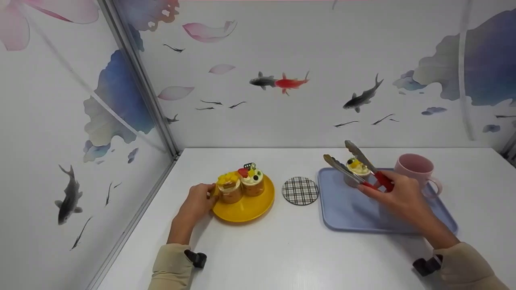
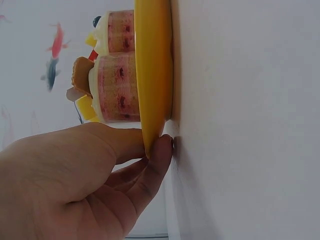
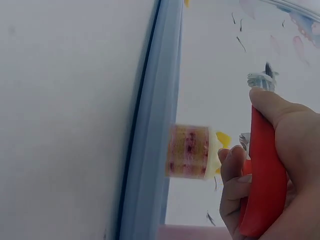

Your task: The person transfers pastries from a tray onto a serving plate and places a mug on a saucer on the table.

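Observation:
My left hand (image 1: 198, 201) pinches the left rim of a yellow plate (image 1: 243, 211), thumb above and fingers beneath, as the left wrist view shows. On the plate stand two dessert cups, one topped with yellow fruit (image 1: 229, 189), the other with cream, strawberry and dark berries (image 1: 252, 183). My right hand (image 1: 403, 197) grips metal tongs with red handles (image 1: 383, 181). Their jaws are spread apart above and around a third dessert cup (image 1: 356, 169), which stands on a blue tray (image 1: 346, 219). In the right wrist view that cup (image 3: 189, 151) shows layered pink and yellow cake.
A pink mug (image 1: 415, 167) stands at the tray's back right, close to my right hand. A round checked coaster (image 1: 300, 191) lies between plate and tray. White panels (image 1: 282, 121) painted with fish rise behind and left of the table.

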Available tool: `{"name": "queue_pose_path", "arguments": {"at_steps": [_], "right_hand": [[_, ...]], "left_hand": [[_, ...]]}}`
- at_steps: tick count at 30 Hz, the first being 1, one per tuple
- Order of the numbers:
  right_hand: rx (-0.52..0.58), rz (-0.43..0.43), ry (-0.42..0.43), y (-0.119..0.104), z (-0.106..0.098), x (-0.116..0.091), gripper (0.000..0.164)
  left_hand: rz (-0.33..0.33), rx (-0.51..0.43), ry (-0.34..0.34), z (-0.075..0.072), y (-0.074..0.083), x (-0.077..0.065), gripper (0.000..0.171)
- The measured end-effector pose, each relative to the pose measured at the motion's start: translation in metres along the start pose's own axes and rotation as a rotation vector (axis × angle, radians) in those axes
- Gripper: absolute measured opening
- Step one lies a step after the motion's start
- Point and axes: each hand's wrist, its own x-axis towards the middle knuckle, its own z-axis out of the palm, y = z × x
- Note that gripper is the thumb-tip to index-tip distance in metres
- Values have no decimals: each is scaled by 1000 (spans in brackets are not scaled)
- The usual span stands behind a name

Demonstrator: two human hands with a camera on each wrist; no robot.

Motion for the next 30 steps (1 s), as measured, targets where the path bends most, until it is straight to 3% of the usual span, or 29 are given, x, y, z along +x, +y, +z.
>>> {"name": "queue_pose_path", "arguments": {"at_steps": [16, 30], "right_hand": [[4, 96, -64, 16, -4, 1, 80], [19, 114, -122, 26, -4, 2, 67]], "left_hand": [[-27, -29, -13, -1, -1, -1, 49], [13, -6, 18, 1, -1, -1, 46]]}}
